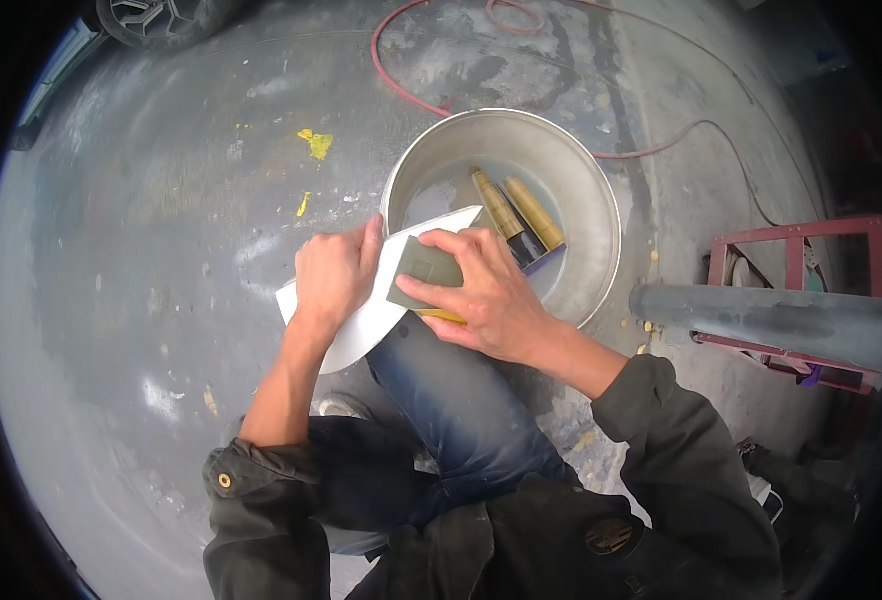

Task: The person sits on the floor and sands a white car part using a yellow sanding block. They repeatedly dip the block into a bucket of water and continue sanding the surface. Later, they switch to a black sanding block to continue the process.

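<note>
White, smooth, curved panel [356, 335], angled under both hands, close above the denim knee [441, 385]. Left hand [336, 265] curled over the panel, thumb extended toward the far edge; grip underneath hidden. Right hand [491, 300] clasps a grey-green pad [429, 268], yellow underside showing, flat against the panel's face. Beyond the right hand: round metal basin [589, 195], two long tan blocks [535, 212] inside.

Risks, my judgement: panel could twist or slide if the left hand's hold loosens under sideways pressure; pad tipped on edge could gouge the surface; fingertips could scrape if the pad slips.

Writing: none legible on panel or pad. Round emblem [611, 536] on dark garment nearer the body than the hands, too small to make out.
</note>
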Tool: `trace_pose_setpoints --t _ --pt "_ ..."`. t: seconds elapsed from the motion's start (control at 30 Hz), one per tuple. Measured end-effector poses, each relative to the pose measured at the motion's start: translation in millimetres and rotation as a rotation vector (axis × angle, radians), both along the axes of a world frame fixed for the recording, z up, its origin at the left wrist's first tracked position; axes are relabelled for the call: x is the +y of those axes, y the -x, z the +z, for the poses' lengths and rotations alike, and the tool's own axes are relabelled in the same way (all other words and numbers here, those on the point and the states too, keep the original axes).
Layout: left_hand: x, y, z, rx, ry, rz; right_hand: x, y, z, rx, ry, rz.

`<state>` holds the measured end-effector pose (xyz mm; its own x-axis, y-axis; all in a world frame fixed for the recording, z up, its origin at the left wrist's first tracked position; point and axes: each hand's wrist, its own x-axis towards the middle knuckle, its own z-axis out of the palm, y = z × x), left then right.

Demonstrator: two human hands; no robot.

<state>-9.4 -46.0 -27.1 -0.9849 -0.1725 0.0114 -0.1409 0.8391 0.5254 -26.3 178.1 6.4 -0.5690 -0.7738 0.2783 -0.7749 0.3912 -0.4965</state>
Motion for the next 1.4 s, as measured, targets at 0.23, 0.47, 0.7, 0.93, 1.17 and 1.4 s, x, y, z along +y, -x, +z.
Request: trace_pose_setpoints --t 0.23,0.47,0.7,0.93,1.17,1.4 --pt "0.1 6.4 -1.2 0.005 -0.011 -0.044 28.0 41.5 -8.7 0.028 0.052 0.044" --pt "-2.6 7.9 -5.4 0.006 -0.094 -0.045 32.4 53.8 -4.0 0.018 -0.01 0.05" --pt "-3.4 10.1 -2.7 -0.013 -0.042 -0.082 3.5 25.7 1.1 0.012 -0.002 0.178" --pt "2.7 12.1 -0.6 0.018 -0.048 -0.111 20.8 33.8 -0.1 0.063 -0.017 0.113" --pt "0.6 7.1 -0.5 0.038 -0.027 -0.094 48.6 68.3 -2.7 0.048 -0.031 0.068" --pt "1.5 8.3 3.1 -0.032 0.027 -0.091 15.6 34.2 -2.2 -0.044 0.011 0.249"
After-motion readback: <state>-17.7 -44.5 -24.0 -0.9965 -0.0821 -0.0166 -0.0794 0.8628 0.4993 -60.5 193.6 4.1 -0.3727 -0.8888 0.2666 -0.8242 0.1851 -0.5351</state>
